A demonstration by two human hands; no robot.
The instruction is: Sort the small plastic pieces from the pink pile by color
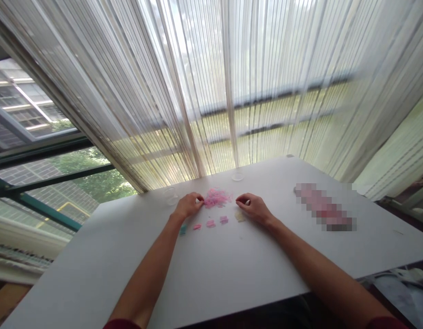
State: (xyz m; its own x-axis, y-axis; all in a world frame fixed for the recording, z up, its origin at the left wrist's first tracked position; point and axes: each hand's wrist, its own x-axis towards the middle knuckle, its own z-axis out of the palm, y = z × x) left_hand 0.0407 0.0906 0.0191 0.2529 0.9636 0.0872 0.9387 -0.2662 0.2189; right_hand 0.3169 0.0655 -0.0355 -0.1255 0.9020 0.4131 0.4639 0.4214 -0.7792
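Observation:
A loose pile of small pink pieces (218, 198), too small for me to tell their kind, lies on the white table between my hands. My left hand (189, 205) is at the pile's left edge with thumb and forefinger pinched together. On the other side, my right hand (255, 208) is also closed in a pinch, slightly apart from the pile. Whatever either pinch holds is too small to see. Nearer to me runs a row of little groups: teal pieces (183, 229), red-pink pieces (197, 226), pink pieces (210, 223), lilac pieces (224, 219) and pale yellow pieces (239, 216).
Clear round dishes or lids stand behind, one transparent disc (238, 176) at the far edge and a clear container (171, 195) left of my left hand. A pixelated pinkish object (323, 208) lies to the right. Sheer curtains (211, 91) hang behind the white table (112, 256).

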